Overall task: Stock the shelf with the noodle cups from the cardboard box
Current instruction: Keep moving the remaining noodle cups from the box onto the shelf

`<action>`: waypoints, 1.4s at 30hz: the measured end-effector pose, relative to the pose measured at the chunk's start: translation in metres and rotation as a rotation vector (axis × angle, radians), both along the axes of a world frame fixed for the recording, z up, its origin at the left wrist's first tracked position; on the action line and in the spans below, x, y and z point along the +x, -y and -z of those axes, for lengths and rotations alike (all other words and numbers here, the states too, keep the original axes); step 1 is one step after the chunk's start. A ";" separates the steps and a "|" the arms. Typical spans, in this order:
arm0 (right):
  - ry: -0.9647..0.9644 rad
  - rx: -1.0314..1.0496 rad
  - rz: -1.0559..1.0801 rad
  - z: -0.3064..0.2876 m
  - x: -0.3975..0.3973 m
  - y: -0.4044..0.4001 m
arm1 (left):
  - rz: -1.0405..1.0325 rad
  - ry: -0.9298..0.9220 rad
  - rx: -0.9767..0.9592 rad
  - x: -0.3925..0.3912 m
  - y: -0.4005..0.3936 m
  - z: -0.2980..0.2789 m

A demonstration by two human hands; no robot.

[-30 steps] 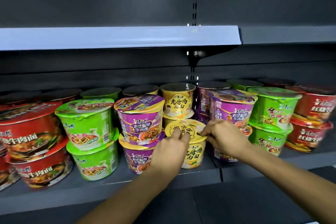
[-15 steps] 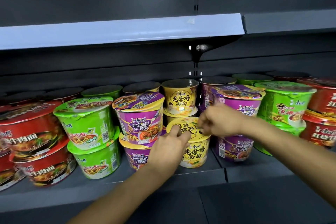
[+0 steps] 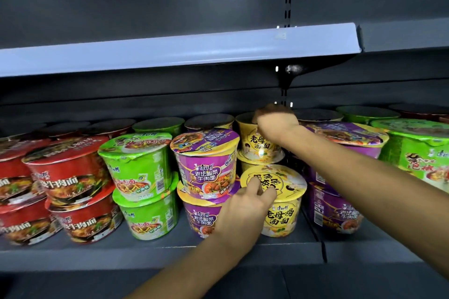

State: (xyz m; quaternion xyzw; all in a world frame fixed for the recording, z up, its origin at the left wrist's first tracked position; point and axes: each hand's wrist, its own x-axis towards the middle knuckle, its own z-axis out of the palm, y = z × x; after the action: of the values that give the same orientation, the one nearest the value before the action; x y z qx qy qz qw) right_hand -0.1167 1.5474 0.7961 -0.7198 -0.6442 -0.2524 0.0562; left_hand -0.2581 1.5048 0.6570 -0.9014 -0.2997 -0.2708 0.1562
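Dark grey metal shelf [image 3: 170,253] runs full width, w/ a pale blue-white price strip [image 3: 170,52] on the shelf edge above. Shelf packed w/ round foil-lidded noodle cups, stacked two high: red stacks [image 3: 70,187] far left, green stack [image 3: 141,184] next, purple stack [image 3: 206,179] centre-left, more purple [image 3: 340,177] and green [image 3: 418,153] on the right. No cardboard box in view.

Centre gap holds a single yellow front cup [image 3: 279,204] at the shelf's front edge, lid tilted toward camera; behind it a yellow rear cup [image 3: 261,143] sits atop another yellow one.

Left hand [image 3: 245,211] rests at front cup's left side, fingers curled onto lid rim, gripping it. Right hand [image 3: 274,116] reaches over to rear cup's top, fingers bent over its lid; blurred, so cannot tell if it actually grips.
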 end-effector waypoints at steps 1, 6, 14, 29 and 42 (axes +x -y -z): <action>0.000 0.011 -0.004 0.000 0.001 0.001 | 0.012 0.019 0.002 0.000 0.000 0.001; -0.084 0.045 -0.018 -0.001 0.006 0.005 | 0.003 0.019 -0.015 0.001 0.000 0.002; -0.101 0.022 -0.029 0.001 0.008 0.007 | -0.009 0.013 -0.022 0.002 0.001 0.000; -0.178 0.264 -0.217 0.029 -0.045 0.054 | 0.101 0.102 -0.306 -0.030 0.016 -0.031; -0.483 0.341 0.045 0.080 -0.114 0.128 | 0.015 0.202 -0.422 -0.207 0.034 -0.007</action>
State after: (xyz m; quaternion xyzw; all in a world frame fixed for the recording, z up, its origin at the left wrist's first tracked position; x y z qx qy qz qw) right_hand -0.2304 1.4192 0.7163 -0.7534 -0.5441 -0.1797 0.3224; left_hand -0.4653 1.4712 0.6643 -0.8847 -0.3570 -0.2920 -0.0682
